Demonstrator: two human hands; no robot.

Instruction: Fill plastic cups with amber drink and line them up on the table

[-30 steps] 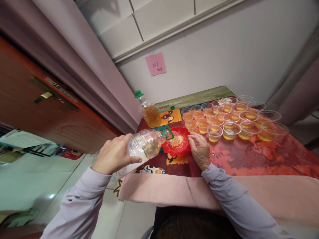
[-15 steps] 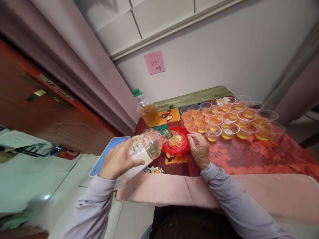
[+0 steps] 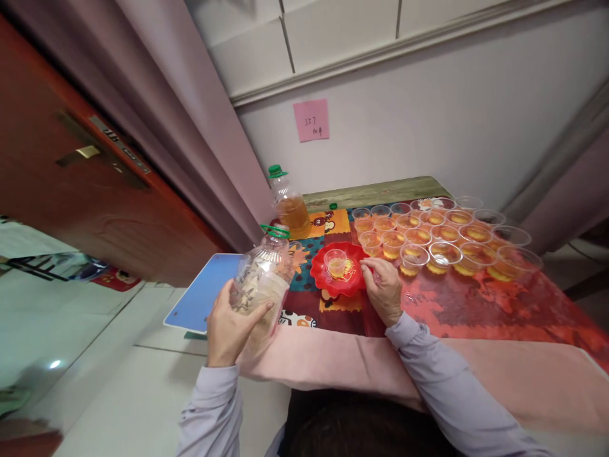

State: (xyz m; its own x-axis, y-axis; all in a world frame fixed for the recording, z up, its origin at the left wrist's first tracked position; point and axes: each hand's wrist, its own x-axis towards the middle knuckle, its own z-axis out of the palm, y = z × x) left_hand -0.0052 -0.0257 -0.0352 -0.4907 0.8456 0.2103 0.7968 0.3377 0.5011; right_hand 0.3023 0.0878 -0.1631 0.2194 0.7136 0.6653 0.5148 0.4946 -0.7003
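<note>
My left hand (image 3: pixel 236 324) is wrapped around a large clear plastic bottle (image 3: pixel 271 279) with a green ring handle at its neck. The bottle stands nearly upright, leaning slightly, at the table's front left. My right hand (image 3: pixel 383 289) pinches the right rim of a red wavy-edged plate (image 3: pixel 349 285). On that plate sits a clear plastic cup (image 3: pixel 335 261) with a little pale yellow liquid in it.
Rows of clear cups (image 3: pixel 445 254) with yellow liquid fill the table's right part. A green-capped bottle (image 3: pixel 292 212) of amber liquid stands at the back left. Near it lies a green cap (image 3: pixel 333 206). A blue board (image 3: pixel 200 298) is left of the table; a pink cloth (image 3: pixel 342 358) covers its front.
The bottle in my left hand has gone from tilted over the cup to almost upright, moving left away from the plate. My right hand stays at the plate's rim.
</note>
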